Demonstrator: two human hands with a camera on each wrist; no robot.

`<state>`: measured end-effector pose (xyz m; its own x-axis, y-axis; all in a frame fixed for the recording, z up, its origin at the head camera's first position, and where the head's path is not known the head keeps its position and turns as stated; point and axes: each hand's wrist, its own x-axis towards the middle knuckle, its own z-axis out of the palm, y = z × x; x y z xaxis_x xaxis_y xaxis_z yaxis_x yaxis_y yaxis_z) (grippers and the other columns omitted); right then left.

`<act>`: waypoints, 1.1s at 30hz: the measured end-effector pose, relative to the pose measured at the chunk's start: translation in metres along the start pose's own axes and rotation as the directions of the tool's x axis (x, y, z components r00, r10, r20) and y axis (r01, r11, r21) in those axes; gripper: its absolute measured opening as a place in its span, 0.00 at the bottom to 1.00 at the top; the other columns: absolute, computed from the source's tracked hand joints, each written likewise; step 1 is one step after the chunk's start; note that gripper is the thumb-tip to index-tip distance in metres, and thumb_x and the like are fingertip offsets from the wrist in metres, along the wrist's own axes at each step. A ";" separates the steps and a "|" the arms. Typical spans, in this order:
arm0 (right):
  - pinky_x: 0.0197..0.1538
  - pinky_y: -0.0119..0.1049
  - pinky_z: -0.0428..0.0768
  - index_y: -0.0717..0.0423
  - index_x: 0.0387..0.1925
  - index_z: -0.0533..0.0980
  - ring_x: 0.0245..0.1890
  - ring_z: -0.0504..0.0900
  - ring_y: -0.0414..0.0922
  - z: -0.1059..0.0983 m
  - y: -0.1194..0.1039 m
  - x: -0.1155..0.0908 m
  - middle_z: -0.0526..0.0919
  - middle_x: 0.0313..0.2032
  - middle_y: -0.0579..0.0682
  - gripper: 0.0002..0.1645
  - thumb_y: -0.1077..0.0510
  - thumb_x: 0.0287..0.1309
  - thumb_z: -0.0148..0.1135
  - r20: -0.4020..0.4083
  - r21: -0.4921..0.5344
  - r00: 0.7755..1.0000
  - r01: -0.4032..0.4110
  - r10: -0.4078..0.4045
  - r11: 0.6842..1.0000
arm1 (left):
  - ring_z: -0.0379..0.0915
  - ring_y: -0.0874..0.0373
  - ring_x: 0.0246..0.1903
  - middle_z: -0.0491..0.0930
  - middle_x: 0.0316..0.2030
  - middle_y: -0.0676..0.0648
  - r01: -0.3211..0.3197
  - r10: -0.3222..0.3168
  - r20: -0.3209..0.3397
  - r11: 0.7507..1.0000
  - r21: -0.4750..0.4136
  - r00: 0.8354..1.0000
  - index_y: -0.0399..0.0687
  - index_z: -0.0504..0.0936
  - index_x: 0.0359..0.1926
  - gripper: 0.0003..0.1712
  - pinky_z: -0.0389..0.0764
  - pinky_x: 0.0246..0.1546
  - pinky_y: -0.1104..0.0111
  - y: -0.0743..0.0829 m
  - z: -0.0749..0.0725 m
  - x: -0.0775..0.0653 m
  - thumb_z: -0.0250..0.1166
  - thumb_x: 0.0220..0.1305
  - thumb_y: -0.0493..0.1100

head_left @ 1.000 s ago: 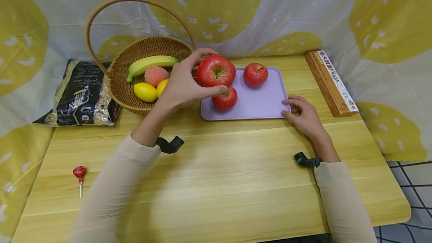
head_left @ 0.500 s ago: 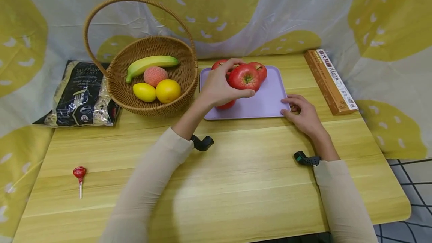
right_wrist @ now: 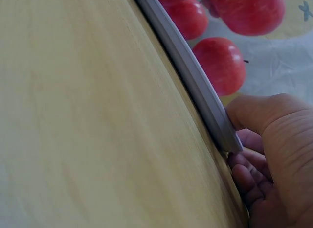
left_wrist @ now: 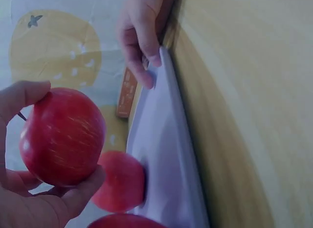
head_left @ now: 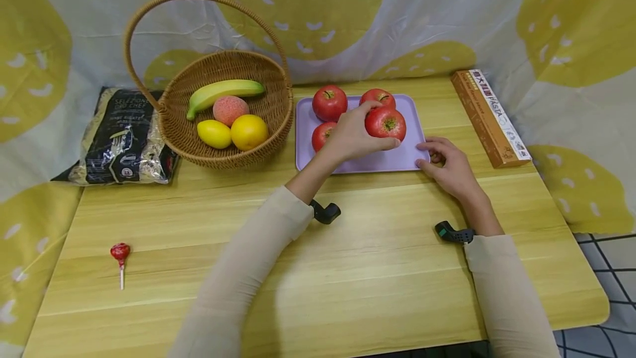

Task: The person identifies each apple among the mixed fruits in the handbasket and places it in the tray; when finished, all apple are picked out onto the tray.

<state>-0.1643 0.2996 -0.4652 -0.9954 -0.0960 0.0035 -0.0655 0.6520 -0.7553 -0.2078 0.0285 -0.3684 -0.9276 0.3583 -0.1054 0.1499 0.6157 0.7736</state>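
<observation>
My left hand [head_left: 350, 136] grips a red apple [head_left: 386, 124], fingers and thumb around its sides. In the left wrist view this apple [left_wrist: 63, 135] hangs above the lilac tray [left_wrist: 168, 135], apart from it. Three other red apples rest on the tray [head_left: 367, 164]: one at the back left [head_left: 330, 103], one at the back right [head_left: 377, 96], and one at the front left [head_left: 322, 135], partly hidden by my left hand. At the tray's front right corner, my right hand [head_left: 449, 169] pinches the rim [right_wrist: 200, 91], thumb above and fingers below.
Left of the tray stands a wicker basket [head_left: 275, 76] with a banana [head_left: 226, 95], a peach [head_left: 231, 110], a lemon [head_left: 213, 134] and an orange-yellow round fruit [head_left: 249, 132]. A black pasta bag [head_left: 126, 137], a lollipop [head_left: 120, 253] and a pasta box [head_left: 489, 117] lie on the table [head_left: 372, 269].
My left hand has carried the apple rightward from the tray's left side to over its right half, uncovering the round fruit in the basket and the back-left apple. My right hand stays at the rim.
</observation>
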 end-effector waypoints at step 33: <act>0.46 0.27 0.68 0.55 0.60 0.81 0.46 0.72 0.46 0.001 0.004 0.001 0.75 0.68 0.55 0.23 0.54 0.65 0.69 -0.012 -0.022 1.000 0.011 -0.011 1.000 | 0.57 0.49 0.76 0.55 0.78 0.41 0.052 -0.050 -0.034 0.997 0.049 0.998 0.43 0.46 0.82 0.53 0.63 0.77 0.56 -0.021 0.049 -0.004 0.64 0.70 0.61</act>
<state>-0.1651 0.3012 -0.4685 -0.9953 -0.0943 0.0201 -0.0782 0.6675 -0.7405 -0.1899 0.0488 -0.4149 -0.9450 0.3030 -0.1230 0.1182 0.6670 0.7356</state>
